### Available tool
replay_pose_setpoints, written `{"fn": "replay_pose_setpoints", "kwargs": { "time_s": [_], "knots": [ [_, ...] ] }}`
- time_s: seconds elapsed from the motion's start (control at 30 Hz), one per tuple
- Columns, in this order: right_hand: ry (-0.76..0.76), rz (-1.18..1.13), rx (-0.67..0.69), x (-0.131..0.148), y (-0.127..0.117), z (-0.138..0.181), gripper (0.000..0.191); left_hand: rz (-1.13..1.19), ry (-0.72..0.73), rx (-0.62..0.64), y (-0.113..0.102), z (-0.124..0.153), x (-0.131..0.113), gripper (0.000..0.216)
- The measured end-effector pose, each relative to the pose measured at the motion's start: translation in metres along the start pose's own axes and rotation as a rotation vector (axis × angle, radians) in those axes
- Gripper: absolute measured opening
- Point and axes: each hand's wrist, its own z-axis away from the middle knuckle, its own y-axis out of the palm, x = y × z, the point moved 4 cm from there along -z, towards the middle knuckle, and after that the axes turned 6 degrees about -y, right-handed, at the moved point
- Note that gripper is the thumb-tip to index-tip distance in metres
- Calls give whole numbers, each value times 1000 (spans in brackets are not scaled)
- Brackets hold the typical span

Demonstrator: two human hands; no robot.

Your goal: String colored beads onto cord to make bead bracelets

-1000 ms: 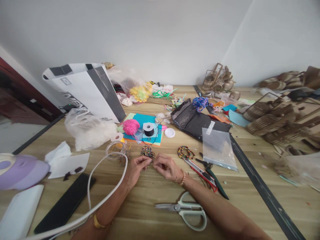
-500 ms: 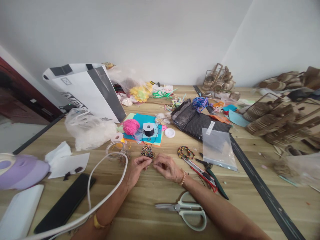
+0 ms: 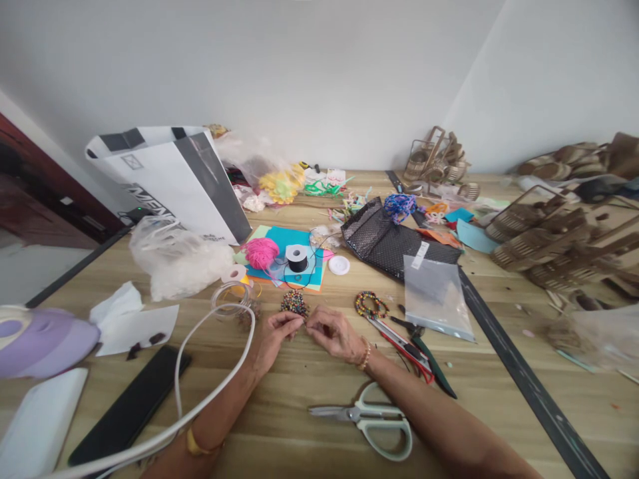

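Note:
My left hand (image 3: 273,338) and my right hand (image 3: 335,334) meet fingertip to fingertip over the wooden table, both pinched closed. What sits between the fingers is too small to make out. Just beyond them lies a pile of small multicoloured beads (image 3: 294,303). A coiled string of colourful beads (image 3: 371,305) rests to the right of my right hand. Behind the pile, a spool of black cord (image 3: 297,259) stands on blue paper (image 3: 279,237), its thin cord trailing loosely. Grey-handled scissors (image 3: 364,416) lie in front of my right forearm.
A red utility knife (image 3: 402,346) and dark green-handled pliers (image 3: 433,362) lie right of my right hand. A white cable (image 3: 219,399) loops over my left forearm. Clear plastic bag (image 3: 439,296), black bubble mailer (image 3: 372,236), pink yarn (image 3: 261,254) and small bamboo baskets (image 3: 544,236) surround the area.

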Motion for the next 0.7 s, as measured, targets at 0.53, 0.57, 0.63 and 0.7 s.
{"fn": "replay_pose_setpoints", "kwargs": {
  "time_s": [0.53,0.57,0.63,0.7],
  "knots": [
    [3,-9,14,2,-1,-1,14,28,-2,-25,0,1,0,21],
    [5,-7,12,2,0,-1,14,27,-1,-24,0,1,0,21],
    [9,-9,7,1,0,-1,14,30,1,-22,0,1,0,21],
    [14,-13,6,1,0,0,14,34,0,-22,0,1,0,21]
  ]
}}
